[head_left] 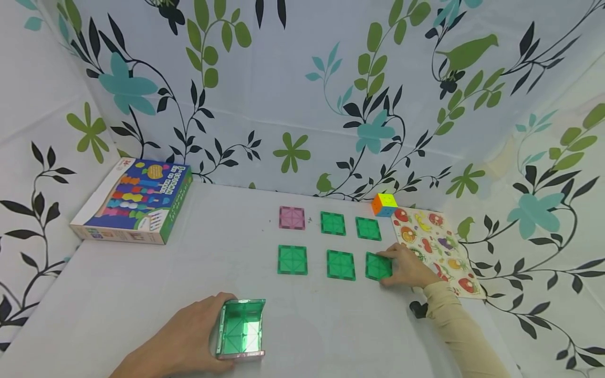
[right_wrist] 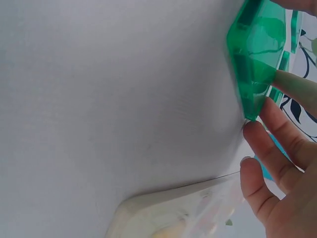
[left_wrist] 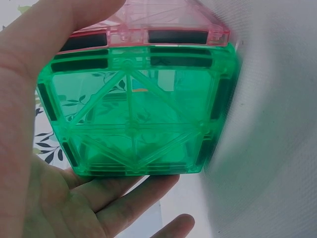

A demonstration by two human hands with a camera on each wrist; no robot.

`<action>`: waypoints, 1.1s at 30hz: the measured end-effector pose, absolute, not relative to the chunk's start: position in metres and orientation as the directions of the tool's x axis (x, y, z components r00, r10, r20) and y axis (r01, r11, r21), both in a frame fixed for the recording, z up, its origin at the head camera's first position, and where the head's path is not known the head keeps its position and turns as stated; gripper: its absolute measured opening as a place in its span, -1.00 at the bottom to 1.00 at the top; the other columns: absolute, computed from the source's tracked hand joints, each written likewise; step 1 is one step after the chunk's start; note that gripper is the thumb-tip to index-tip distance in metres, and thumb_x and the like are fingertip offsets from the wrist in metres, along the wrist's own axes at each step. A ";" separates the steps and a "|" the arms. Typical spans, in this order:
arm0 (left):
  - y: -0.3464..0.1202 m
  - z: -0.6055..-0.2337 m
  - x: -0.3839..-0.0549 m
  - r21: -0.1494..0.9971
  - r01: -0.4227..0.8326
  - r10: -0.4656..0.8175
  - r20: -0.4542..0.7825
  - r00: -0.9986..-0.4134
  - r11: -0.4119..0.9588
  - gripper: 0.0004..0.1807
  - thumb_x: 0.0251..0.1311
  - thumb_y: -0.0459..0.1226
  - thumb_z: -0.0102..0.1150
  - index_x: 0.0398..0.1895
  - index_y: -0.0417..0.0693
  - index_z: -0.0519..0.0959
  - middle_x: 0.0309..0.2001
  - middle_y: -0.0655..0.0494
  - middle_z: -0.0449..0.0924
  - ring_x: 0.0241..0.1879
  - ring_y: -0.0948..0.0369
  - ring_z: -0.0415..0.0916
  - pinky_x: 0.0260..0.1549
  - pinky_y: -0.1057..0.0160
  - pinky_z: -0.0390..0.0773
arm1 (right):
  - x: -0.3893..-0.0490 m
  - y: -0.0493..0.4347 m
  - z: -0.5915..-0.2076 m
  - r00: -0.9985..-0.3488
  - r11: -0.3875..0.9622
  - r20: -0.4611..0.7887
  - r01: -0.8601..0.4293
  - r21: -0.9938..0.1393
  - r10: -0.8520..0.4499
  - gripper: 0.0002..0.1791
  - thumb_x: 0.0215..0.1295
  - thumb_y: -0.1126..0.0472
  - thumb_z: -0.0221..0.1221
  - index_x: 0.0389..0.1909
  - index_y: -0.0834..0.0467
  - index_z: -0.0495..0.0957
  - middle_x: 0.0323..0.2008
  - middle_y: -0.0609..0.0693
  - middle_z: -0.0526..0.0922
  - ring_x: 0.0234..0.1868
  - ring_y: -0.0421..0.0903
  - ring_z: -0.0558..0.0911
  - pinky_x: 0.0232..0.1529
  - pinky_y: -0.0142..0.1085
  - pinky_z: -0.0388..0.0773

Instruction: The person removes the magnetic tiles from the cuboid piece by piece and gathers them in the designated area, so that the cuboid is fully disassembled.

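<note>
At the front of the table my left hand (head_left: 186, 333) grips an open-topped box of see-through green magnetic tiles (head_left: 238, 328), thumb on one side and fingers on the other. One wall of that box is a pink tile (left_wrist: 168, 17), best seen in the left wrist view. Farther right, my right hand (head_left: 410, 269) pinches the edge of a flat green magnetic tile (head_left: 377, 266), the nearest-right one in the group on the white table. In the right wrist view this tile (right_wrist: 255, 59) lies at the table surface between thumb and fingers.
Several green tiles (head_left: 333, 223) and a pink tile (head_left: 291, 218) lie in two rows. A fruit-picture board (head_left: 432, 233) lies at the right, a colourful puzzle cube (head_left: 385, 205) behind it. A game box (head_left: 134, 202) occupies the back left. Patterned cloth (head_left: 293, 94) hangs behind the table.
</note>
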State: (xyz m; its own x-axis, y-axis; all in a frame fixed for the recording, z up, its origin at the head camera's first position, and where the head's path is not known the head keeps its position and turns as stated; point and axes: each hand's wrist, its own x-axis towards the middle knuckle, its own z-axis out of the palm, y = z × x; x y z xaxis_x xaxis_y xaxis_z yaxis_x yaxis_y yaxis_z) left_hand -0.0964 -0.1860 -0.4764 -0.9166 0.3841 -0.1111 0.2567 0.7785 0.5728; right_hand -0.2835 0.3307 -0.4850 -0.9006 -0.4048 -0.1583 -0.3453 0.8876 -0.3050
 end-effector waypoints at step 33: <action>-0.186 -0.475 -0.096 0.569 0.251 0.380 -0.119 -0.917 0.783 0.13 -0.36 0.38 0.54 0.33 0.11 0.37 0.07 0.33 0.59 -0.05 0.34 0.50 -0.03 0.04 0.72 | -0.280 0.332 -0.470 -0.870 0.887 -0.243 -0.356 -0.293 -0.430 -0.14 -0.02 0.07 0.58 0.37 0.13 0.51 0.20 0.26 0.46 0.16 0.17 0.46 0.17 0.17 0.57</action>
State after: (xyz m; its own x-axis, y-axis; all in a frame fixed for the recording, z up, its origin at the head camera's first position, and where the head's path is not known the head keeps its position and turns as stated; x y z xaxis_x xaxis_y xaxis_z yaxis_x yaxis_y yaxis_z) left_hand -0.0964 -0.1862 -0.4749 -0.9171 0.3803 -0.1194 0.2505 0.7829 0.5694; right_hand -0.2799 0.3316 -0.4698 -0.8697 -0.4296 -0.2431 -0.3564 0.8872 -0.2930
